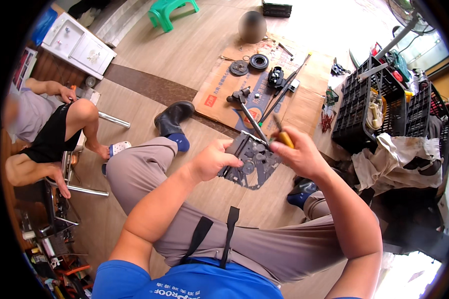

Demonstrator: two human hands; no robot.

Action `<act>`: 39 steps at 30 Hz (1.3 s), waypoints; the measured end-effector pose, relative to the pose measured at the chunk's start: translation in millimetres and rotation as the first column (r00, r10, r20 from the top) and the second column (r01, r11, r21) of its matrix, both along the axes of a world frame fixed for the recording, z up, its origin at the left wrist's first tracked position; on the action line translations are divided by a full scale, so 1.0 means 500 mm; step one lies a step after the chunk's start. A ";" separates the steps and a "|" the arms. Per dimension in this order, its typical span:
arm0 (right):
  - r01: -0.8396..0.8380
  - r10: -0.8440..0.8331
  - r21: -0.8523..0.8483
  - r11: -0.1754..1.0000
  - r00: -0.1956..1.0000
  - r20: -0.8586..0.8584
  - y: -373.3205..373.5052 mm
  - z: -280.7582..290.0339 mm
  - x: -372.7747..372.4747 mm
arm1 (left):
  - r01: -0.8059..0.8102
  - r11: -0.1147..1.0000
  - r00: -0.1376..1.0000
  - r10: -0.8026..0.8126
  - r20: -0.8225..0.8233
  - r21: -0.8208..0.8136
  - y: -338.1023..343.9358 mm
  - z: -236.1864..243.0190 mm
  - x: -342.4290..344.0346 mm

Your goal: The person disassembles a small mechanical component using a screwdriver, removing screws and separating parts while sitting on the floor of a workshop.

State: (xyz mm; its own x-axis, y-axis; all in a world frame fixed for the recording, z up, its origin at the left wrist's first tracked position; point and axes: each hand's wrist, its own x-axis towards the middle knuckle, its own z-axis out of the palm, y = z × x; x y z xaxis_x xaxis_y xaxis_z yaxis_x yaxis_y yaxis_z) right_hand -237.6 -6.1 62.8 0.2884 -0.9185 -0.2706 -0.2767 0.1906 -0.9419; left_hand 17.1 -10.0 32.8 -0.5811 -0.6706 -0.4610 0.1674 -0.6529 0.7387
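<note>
Over my lap, my left hand (pixel 212 160) grips the near-left edge of a dark flat mechanism (pixel 252 167), its thumb lying across the top. Round gears and a pale metal edge show on that mechanism. My right hand (pixel 302 155) is closed around the yellow handle of a screwdriver (pixel 285 139) at the mechanism's far right side. The screwdriver's shaft points up and away, apart from the mechanism. A grey tube with a black head (pixel 240 95) lies just beyond, its near end behind the mechanism.
A flattened cardboard sheet (pixel 212 92) on the floor carries black round parts (pixel 259 62), thin rods and small pieces. Black crates (pixel 353 119) with tools and a pale cloth (pixel 384 167) stand right. Another person (pixel 67 119) sits left. A green stool (pixel 165 14) stands far off.
</note>
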 end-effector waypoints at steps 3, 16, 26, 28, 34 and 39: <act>-0.102 0.088 0.193 0.976 0.993 0.076 -0.003 -0.011 0.022 | 0.080 0.997 0.997 -0.080 -0.002 0.021 -0.001 0.003 0.006; 0.208 -0.307 0.230 0.951 0.729 0.611 -0.092 -0.010 0.110 | -0.385 0.921 0.881 0.351 -0.318 -0.049 -0.053 0.065 0.009; 0.378 -0.308 -0.075 0.923 0.607 -0.732 -0.193 -0.368 -0.175 | -0.389 0.897 0.921 0.372 -0.119 -0.211 -0.186 0.140 0.090; 0.480 -0.233 0.126 0.868 0.619 -0.750 -0.147 -0.435 -0.114 | -0.466 0.871 0.885 0.459 -0.080 -0.159 -0.171 0.109 0.099; 0.346 -0.080 0.063 0.936 0.384 -0.920 -0.093 -0.551 -0.089 | -0.353 0.915 0.931 0.365 0.029 -0.194 -0.187 0.048 0.076; 0.196 -0.208 -0.170 0.966 0.192 -0.959 -0.150 -0.552 -0.047 | -0.405 0.904 0.911 0.411 0.024 -0.135 -0.198 0.041 0.077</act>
